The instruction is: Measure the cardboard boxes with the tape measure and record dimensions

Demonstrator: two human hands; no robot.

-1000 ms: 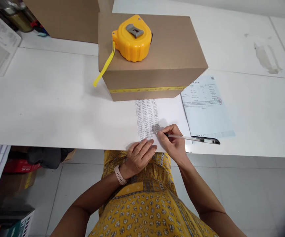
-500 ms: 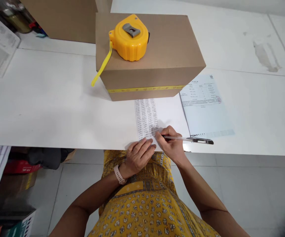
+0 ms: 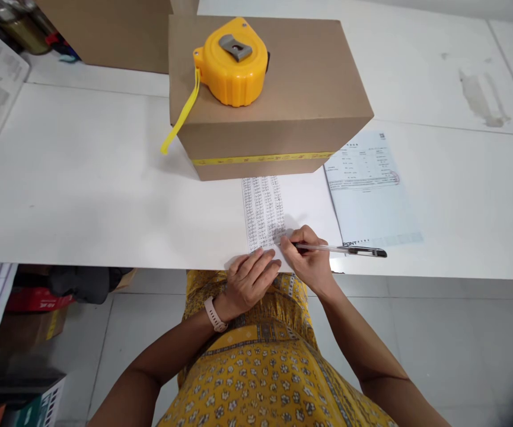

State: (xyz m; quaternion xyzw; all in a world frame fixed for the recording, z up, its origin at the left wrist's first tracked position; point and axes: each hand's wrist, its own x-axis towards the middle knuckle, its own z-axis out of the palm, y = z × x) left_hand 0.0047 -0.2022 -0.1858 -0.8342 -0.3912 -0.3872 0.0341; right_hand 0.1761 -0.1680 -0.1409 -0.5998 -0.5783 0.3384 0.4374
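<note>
Between the thumb and fingers of my right hand (image 3: 308, 259) is a pen (image 3: 349, 249), its tip down on a sheet of paper (image 3: 300, 198). Several columns of small handwriting cover the sheet's left part. My left hand (image 3: 254, 279) lies flat with fingers stretched along the sheet's lower edge, holding nothing. A cardboard box (image 3: 300, 77) stands over the far end of the sheet and hides it there. On top of the box rests a yellow tape measure (image 3: 233, 74) with a grey clip and a yellow strap hanging over the side.
Right of the sheet lies a pale blue printed document (image 3: 372, 201) with a red stamp. The white table (image 3: 82, 178) ends close to my body. Behind stands another cardboard box (image 3: 118, 35), with bottles (image 3: 22, 26) at the far left. Boxes and a black item (image 3: 80, 283) sit below at left.
The view has shifted very slightly, so the box and tape measure appear a little higher. Both hands keep nearly the same places, with the pen tip still on the paper.
</note>
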